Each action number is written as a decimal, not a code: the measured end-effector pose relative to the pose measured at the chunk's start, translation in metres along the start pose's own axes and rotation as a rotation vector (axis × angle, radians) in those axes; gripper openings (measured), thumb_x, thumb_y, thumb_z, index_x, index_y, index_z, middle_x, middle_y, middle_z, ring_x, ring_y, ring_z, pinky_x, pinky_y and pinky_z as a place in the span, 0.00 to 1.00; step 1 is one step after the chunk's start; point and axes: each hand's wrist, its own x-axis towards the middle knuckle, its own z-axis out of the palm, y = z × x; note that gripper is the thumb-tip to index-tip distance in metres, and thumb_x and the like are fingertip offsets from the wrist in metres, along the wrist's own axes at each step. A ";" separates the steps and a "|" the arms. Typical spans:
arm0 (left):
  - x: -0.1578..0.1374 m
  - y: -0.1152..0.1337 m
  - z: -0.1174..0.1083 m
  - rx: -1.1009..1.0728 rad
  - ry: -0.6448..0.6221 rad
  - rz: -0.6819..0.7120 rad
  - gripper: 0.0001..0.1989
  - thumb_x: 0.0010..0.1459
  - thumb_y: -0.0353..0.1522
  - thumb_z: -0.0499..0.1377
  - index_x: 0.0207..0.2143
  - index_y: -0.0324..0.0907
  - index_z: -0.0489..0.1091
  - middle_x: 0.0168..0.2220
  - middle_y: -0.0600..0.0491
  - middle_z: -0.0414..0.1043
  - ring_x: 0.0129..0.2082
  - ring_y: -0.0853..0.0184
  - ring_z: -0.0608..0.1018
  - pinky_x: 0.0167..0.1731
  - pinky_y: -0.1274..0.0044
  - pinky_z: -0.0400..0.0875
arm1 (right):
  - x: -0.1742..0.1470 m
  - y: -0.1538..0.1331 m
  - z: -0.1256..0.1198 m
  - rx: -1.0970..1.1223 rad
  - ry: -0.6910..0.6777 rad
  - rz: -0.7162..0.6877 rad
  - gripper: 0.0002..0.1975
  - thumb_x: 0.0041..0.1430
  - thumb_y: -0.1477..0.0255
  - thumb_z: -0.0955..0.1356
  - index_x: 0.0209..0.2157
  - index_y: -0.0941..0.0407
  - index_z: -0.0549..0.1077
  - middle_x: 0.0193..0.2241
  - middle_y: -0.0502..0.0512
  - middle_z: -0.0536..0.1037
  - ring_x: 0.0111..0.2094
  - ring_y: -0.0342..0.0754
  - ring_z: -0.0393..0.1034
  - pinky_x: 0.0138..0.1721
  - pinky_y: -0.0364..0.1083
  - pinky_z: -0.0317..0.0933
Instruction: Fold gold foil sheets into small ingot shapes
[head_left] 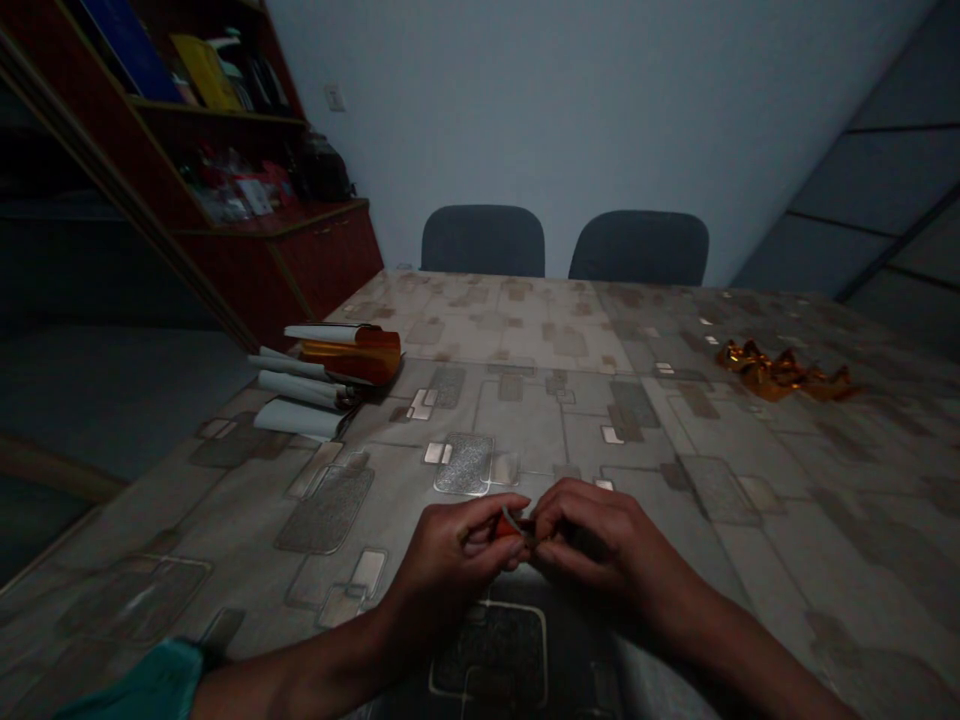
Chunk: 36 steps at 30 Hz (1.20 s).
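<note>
Low over the near part of the table, both hands meet at a small orange folded paper piece (508, 524) with a pale curved edge. My left hand (472, 535) grips it between thumb and fingers. From the other side, my right hand (589, 530) pinches its right end, and the fingers cover much of it. A loose stack of curled sheets (304, 418), shiny gold on one face and pale grey on the other, lies at the left. Several shiny gold folded pieces (784, 375) sit in a cluster at the right.
A patterned cloth (525, 420) covers the table. Two dark chairs (484, 240) stand at its far edge, before a pale wall. A reddish-brown cabinet (322, 255) with filled shelves is at the back left.
</note>
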 end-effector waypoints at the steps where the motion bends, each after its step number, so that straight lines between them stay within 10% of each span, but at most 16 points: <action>1: 0.000 0.000 0.000 0.028 -0.010 0.013 0.10 0.53 0.27 0.63 0.39 0.41 0.78 0.30 0.56 0.78 0.31 0.71 0.78 0.36 0.80 0.74 | -0.001 0.001 0.000 -0.005 -0.007 -0.008 0.06 0.61 0.79 0.68 0.31 0.55 0.71 0.31 0.50 0.75 0.32 0.43 0.69 0.33 0.43 0.61; 36: 0.001 0.008 -0.004 0.319 -0.071 0.099 0.11 0.54 0.27 0.62 0.40 0.41 0.79 0.31 0.54 0.80 0.30 0.66 0.78 0.33 0.78 0.71 | 0.001 0.003 0.006 -0.079 -0.005 0.019 0.08 0.60 0.78 0.66 0.28 0.55 0.71 0.27 0.51 0.74 0.29 0.45 0.68 0.31 0.44 0.60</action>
